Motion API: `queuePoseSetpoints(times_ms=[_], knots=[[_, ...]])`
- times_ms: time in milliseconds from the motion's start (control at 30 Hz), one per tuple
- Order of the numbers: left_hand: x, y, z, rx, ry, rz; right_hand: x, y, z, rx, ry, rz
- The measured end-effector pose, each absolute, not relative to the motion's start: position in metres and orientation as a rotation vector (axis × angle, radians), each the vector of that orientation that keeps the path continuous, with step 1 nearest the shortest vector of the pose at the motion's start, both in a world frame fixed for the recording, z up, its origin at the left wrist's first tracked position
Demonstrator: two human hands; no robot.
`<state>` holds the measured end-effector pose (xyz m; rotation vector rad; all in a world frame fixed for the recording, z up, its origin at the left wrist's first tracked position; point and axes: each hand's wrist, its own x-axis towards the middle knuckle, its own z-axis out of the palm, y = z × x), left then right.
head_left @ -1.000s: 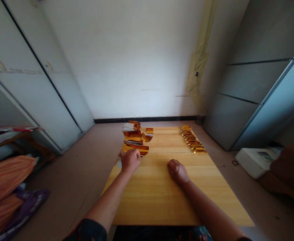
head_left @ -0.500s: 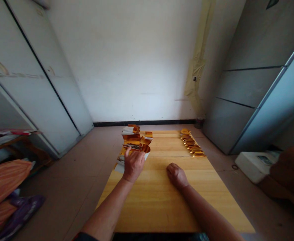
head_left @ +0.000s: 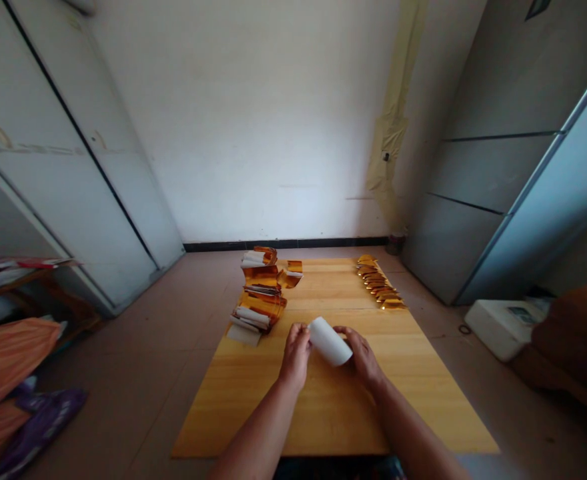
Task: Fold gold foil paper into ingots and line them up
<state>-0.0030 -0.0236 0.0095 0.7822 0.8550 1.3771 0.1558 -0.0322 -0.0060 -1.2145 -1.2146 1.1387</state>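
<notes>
A curled sheet of foil paper [head_left: 330, 343], its white side facing me, is held over the near middle of the table. My left hand [head_left: 297, 348] pinches its left end between thumb and fingers. At the opposite end my right hand [head_left: 362, 353] curls its fingers round the edge, partly hidden behind the paper. To the left lies a pile of gold foil paper sheets [head_left: 264, 307] with white backs, curled and overlapping. Along the table's right side runs a row of folded gold foil pieces [head_left: 377, 281].
The wooden table [head_left: 253, 413] stands before a white wall [head_left: 273, 120]. White cabinets [head_left: 63, 133] are at left, with orange and purple bags [head_left: 28, 400] on the floor. A grey refrigerator [head_left: 478, 167] and a white box [head_left: 498, 327] are at right.
My left hand has come from the pile back to the middle with a curled sheet. My right hand, earlier resting closed on the table, has taken the sheet's other end.
</notes>
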Motion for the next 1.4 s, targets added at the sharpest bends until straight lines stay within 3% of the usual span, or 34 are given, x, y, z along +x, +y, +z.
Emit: queuePoseSetpoints(times_ms=[167,300,433,567,767,933,1133,1233,1400], knots=[[0.0,-0.025,0.015,0.673,0.721,1.382,0.15,-0.047,0.006,-1.119,-0.803,1.82],[-0.006,-0.026,0.016,0.683,0.699,1.371,0.153,-0.044,0.005,-1.019,-0.709,1.962],[-0.015,-0.031,0.006,0.816,0.8,1.313,0.158,-0.035,0.004,-0.859,-0.636,1.646],[-0.021,-0.035,-0.009,1.065,1.08,1.247,0.166,-0.015,0.008,-1.003,-0.711,1.454],[-0.027,-0.043,-0.015,1.397,1.405,1.015,0.173,0.023,-0.01,-1.438,-1.279,0.935],[-0.034,-0.048,-0.003,1.875,1.601,0.565,0.166,0.034,-0.034,-1.53,-1.787,0.542],[-0.035,-0.043,0.018,2.097,1.545,0.304,0.158,0.037,-0.033,-1.387,-2.116,0.39],[-0.032,-0.03,0.027,2.204,1.632,0.384,0.155,0.04,-0.032,-1.341,-2.192,0.332],[-0.025,-0.003,0.015,2.495,1.287,0.529,0.153,0.045,-0.038,-1.34,-2.142,0.333]])
